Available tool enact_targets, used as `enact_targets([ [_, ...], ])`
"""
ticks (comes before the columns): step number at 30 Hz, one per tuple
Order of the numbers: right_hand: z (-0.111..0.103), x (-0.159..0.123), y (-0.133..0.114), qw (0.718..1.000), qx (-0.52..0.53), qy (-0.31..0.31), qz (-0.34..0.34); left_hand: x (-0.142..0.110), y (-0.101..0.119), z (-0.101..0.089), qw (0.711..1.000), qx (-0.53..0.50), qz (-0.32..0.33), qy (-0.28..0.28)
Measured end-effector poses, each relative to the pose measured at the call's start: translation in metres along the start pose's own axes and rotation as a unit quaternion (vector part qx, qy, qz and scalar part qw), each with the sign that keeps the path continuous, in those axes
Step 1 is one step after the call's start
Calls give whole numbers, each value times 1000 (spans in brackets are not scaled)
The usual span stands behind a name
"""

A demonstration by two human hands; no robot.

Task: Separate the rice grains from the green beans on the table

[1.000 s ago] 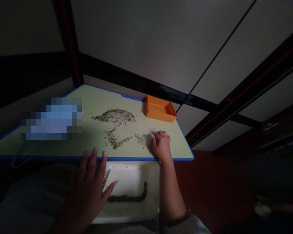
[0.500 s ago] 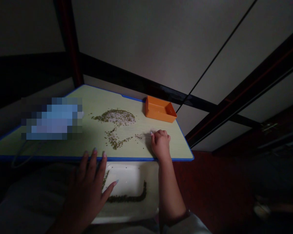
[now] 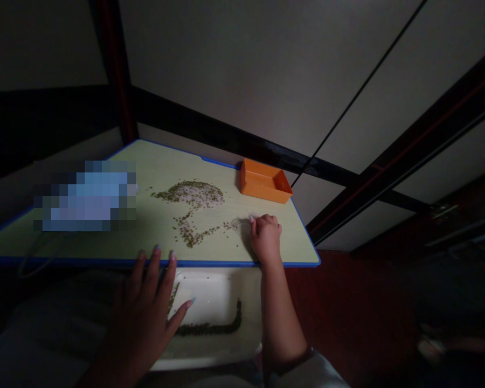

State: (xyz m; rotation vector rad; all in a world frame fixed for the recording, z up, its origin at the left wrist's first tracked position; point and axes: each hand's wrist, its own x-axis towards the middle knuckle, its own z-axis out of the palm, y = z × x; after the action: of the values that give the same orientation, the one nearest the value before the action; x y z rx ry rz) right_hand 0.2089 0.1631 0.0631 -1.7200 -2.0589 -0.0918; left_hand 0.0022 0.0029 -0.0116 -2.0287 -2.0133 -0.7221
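My right hand (image 3: 265, 237) rests low over the right part of the table, its fingers closed. From the fingertips a thin, clear, loop-like piece (image 3: 240, 223) reaches left towards a few loose grains; its kind is hard to make out. Small green grains mixed with pale ones lie in a larger heap (image 3: 196, 194) and a smaller patch (image 3: 189, 233). My left hand (image 3: 145, 302) is spread, fingertips at the table's front edge and thumb over a white basin (image 3: 250, 323). Dark green grains (image 3: 208, 328) line the basin's near side and corners.
An orange open box (image 3: 267, 189) stands at the table's back right. A blurred-out bluish shape (image 3: 89, 196) covers the left side, with a cable hanging near the edge. The blue-rimmed table (image 3: 161, 156) meets cabinet panels behind. Reddish floor (image 3: 319, 302) shows at right.
The clear piece at my right fingertips looks turned, showing a broader, fainter outline than the earlier thin dark line. Both hands and the heaps have hardly moved.
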Motion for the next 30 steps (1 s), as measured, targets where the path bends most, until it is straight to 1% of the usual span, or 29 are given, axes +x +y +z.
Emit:
enact_targets([
  [4, -1, -1, 1, 1000, 11, 13, 2, -1, -1, 0, 1000, -3, 5, 2],
  [10, 1, -3, 1, 1000, 5, 1, -22, -2, 0, 0, 1000, -5, -12, -12],
  [25, 1, -1, 1, 1000, -17, 2, 21, -1, 1, -2, 1000, -5, -8, -9],
  [30, 1, 2, -1, 1000, -14, -6, 13, -1, 0, -2, 1000, -5, -12, -16],
])
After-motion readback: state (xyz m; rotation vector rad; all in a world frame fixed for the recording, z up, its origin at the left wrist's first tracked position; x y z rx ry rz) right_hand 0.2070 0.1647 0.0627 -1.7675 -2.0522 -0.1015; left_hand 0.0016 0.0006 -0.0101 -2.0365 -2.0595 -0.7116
